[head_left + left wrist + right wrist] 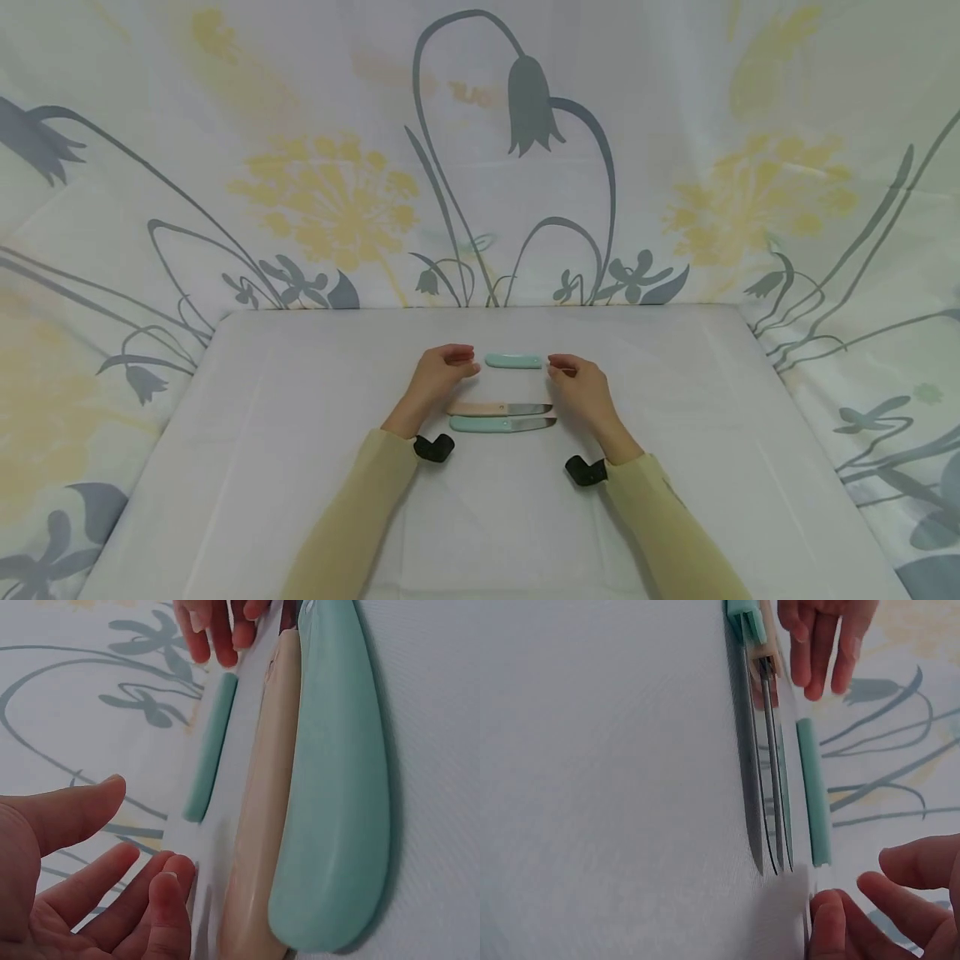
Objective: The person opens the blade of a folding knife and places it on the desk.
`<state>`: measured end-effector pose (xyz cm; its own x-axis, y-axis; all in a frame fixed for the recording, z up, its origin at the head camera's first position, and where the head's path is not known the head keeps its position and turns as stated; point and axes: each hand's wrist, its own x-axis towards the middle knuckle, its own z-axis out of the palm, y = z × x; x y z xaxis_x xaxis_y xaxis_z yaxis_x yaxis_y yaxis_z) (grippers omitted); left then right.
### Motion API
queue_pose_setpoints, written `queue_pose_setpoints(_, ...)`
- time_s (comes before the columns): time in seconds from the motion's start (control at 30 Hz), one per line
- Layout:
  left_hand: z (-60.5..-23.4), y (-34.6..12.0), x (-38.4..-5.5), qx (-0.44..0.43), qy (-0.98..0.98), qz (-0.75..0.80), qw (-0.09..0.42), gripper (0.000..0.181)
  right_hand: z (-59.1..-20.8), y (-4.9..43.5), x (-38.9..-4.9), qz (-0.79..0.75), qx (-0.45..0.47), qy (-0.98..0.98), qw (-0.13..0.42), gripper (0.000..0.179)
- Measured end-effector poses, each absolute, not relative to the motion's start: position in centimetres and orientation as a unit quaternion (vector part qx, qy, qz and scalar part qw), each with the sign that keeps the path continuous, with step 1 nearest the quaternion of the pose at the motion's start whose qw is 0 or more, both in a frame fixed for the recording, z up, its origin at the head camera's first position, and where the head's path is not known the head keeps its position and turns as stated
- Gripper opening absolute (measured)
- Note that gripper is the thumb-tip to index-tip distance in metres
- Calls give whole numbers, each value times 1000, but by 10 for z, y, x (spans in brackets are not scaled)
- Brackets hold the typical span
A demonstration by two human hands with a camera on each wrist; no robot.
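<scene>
Three knives lie crosswise on the white table. Farthest off is a mint-handled knife point(513, 361); only its handle shows plainly, and its right end meets the right hand's fingertips in the head view. Nearer are a beige-handled knife point(480, 409) and a second mint-handled knife point(482, 424), side by side, blades to the right. My left hand point(441, 373) hovers left of the far handle, thumb apart from loosely bent fingers, holding nothing. Across from it, my right hand point(583, 387) is by the handle's right end, thumb and fingers parted in the right wrist view.
A white cloth covers the table point(300, 467). Behind and at both sides hangs a floral-printed curtain point(480, 192). Black wrist cameras point(435, 448) sit at the cuffs of the yellow-green sleeves point(352, 517), close to the two near knives.
</scene>
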<state>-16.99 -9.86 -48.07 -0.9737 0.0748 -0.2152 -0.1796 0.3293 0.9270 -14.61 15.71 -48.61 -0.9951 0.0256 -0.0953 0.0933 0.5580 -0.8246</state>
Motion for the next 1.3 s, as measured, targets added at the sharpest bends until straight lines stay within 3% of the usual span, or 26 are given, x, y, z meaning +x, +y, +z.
queue_pose_setpoints(0.6, -481, -82, -174, -29, 799, 588, 124, 41, -488, 142, -153, -521, 52, 851, 48, 34)
queue_pose_setpoints(1.0, -475, -78, -157, -20, 784, 611, 109, 37, -483, 139, -147, -587, 67, 807, -8, 33)
queue_pose_setpoints(1.3, -474, -77, -141, -9, 785, 616, 65, 35, -478, 139, -139, -598, 62, 799, -23, 23)
